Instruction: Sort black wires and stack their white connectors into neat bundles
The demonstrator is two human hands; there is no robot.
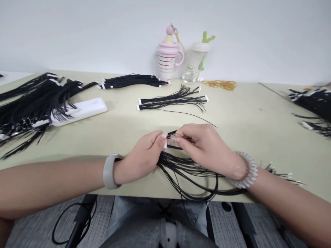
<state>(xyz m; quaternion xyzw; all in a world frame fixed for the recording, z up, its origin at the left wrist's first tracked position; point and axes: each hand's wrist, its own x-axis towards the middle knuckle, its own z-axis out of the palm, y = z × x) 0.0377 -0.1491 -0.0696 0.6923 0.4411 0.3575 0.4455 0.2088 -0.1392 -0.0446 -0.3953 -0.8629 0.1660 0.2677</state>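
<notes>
Near the table's front edge, my left hand (146,155) is closed, pinching a small white connector (165,143) between thumb and fingers. Black wires run out of the connector to the right. My right hand (199,146) is closed on these thin black wires, its thumb and fingertips pressed together close to the connector. A larger bundle of black wires (186,165) passes out from under my left hand, loops over the front edge and trails right beneath my right wrist. The wire ends between my fingertips are too small to make out.
Ahead lie two wire harnesses with white connectors (173,101) and a tied bundle of black cables (131,81). A heap of cables (38,100) rests partly on a white box (85,110) at left. Behind stand a pink-lidded cup (167,62), a clear bottle (195,63) and rubber bands (221,84). More cables (314,103) lie right.
</notes>
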